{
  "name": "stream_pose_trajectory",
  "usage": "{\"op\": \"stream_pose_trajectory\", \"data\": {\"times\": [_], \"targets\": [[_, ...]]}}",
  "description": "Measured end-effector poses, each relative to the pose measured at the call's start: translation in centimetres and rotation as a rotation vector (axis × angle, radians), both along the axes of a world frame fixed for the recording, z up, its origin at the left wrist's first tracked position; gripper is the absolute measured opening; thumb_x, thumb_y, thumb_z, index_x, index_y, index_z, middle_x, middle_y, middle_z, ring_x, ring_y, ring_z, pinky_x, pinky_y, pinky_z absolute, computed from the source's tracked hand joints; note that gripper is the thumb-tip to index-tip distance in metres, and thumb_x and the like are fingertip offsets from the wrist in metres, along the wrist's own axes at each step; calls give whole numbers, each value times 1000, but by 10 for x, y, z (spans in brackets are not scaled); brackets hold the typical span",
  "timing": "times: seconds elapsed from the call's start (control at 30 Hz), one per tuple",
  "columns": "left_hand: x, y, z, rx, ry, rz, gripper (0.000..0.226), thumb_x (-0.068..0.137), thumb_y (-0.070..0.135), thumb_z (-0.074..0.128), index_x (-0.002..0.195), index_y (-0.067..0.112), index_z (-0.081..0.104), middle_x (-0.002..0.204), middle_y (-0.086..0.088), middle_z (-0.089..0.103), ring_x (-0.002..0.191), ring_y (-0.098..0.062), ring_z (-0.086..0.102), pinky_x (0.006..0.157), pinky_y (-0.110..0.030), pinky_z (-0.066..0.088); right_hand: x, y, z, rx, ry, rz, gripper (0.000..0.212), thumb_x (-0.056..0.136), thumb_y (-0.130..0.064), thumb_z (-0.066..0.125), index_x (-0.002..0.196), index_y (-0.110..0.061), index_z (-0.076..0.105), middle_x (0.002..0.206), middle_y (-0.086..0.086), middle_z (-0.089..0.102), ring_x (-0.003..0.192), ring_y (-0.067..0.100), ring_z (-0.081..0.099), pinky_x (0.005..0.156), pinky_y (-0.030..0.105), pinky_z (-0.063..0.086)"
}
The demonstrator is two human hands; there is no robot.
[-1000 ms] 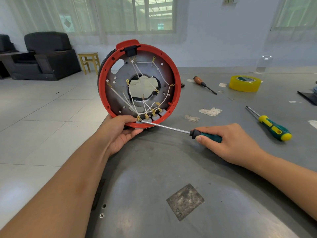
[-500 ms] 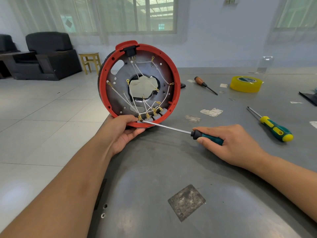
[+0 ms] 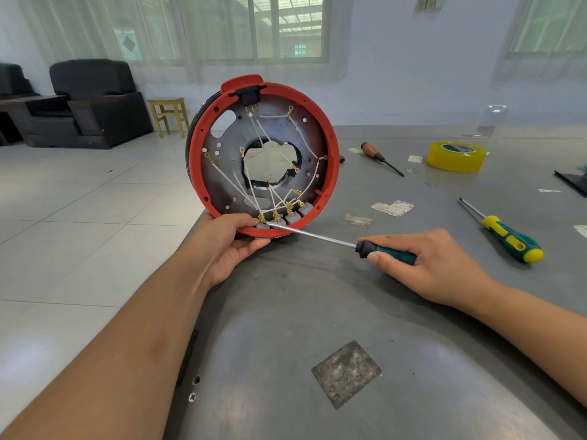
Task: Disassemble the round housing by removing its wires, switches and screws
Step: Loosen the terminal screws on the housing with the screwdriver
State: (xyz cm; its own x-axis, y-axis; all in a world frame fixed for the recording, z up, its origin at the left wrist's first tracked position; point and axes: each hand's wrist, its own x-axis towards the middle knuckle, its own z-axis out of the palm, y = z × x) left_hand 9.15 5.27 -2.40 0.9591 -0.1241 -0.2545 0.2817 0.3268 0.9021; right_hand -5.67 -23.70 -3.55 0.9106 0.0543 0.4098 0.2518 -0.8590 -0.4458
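The round red housing (image 3: 330, 173) stands on edge at the table's left corner, open side toward me. White wires (image 3: 235, 185) with brass terminals cross its grey metal plate down to several grey switches (image 3: 292, 217) along the bottom rim. My left hand (image 3: 232, 242) grips the lower rim, thumb beside the leftmost switch. My right hand (image 3: 428, 265) holds a green-handled screwdriver (image 3: 317, 238), whose tip touches the leftmost switch terminal.
On the grey metal table (image 3: 349, 312) lie a green and yellow screwdriver (image 3: 505, 236), a brown-handled screwdriver (image 3: 378, 155), a yellow tape roll (image 3: 455, 155) and scraps of tape. The table edge runs along the left, with tiled floor, a stool and dark armchairs beyond.
Hands, housing and screwdriver hold almost the same pose; the screwdriver tip stays at the leftmost switch.
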Motion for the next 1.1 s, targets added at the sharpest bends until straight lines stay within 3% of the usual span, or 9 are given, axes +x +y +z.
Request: {"op": "stream_pose_trajectory", "data": {"times": [0.2, 0.37, 0.53, 0.63, 0.77, 0.97, 1.1], "targets": [[-1, -1, 1, 5, -11, 3, 48, 95, -12, 62, 136, 12, 54, 100, -23, 75, 78, -31, 81, 60, -38, 65, 2, -2, 0, 15, 23, -16, 23, 92, -52, 62, 114, -52, 70, 85, -29, 73, 63, 9, 62, 55, 28, 47], [-3, -1, 2, 16, -7, 0, 43, 96, -12, 61, 129, 14, 54, 103, -25, 76, 78, -31, 81, 58, -36, 65, 4, -3, 2, 53, 68, -16, 17, 91, -54, 61, 106, -60, 68, 86, -30, 72, 69, 12, 65, 64, 36, 52], [-1, -1, 2, 40, 1, -11, 42, 97, -9, 60, 136, 5, 54, 114, -29, 75, 88, -34, 81, 63, -39, 68, 0, 2, 0, 30, 36, -39, 24, 91, -58, 58, 114, -58, 66, 95, -25, 76, 68, 11, 67, 62, 41, 56], [-1, 0, 2, 31, 30, -20, 43, 98, -7, 61, 140, -1, 55, 122, -30, 73, 93, -36, 81, 56, -34, 64, -1, 6, -1, -15, 4, -51, 34, 92, -57, 56, 123, -50, 68, 101, -21, 77, 79, 10, 71, 69, 41, 59], [0, 0, 1, -1, 34, -15, 45, 97, -9, 59, 142, -2, 54, 115, -28, 74, 95, -39, 80, 55, -34, 63, -3, 8, -1, -98, -45, -52, 41, 93, -57, 53, 130, -44, 67, 103, -11, 78, 91, 15, 72, 76, 41, 59], [0, 0, 2, -11, 31, -11, 44, 97, -9, 59, 140, -5, 55, 113, -30, 74, 92, -40, 80, 56, -34, 64, -4, 10, 0, -175, -112, -36, 45, 94, -55, 51, 133, -38, 67, 100, -3, 79, 86, 22, 73, 71, 43, 59], [-1, 0, 1, -17, 33, -10, 39, 97, -8, 60, 136, -7, 58, 107, -29, 76, 89, -38, 81, 57, -34, 64, -5, 7, 1, -105, -109, -13, 43, 93, -54, 55, 129, -36, 70, 104, -12, 78, 83, 14, 73, 69, 41, 61]]}}
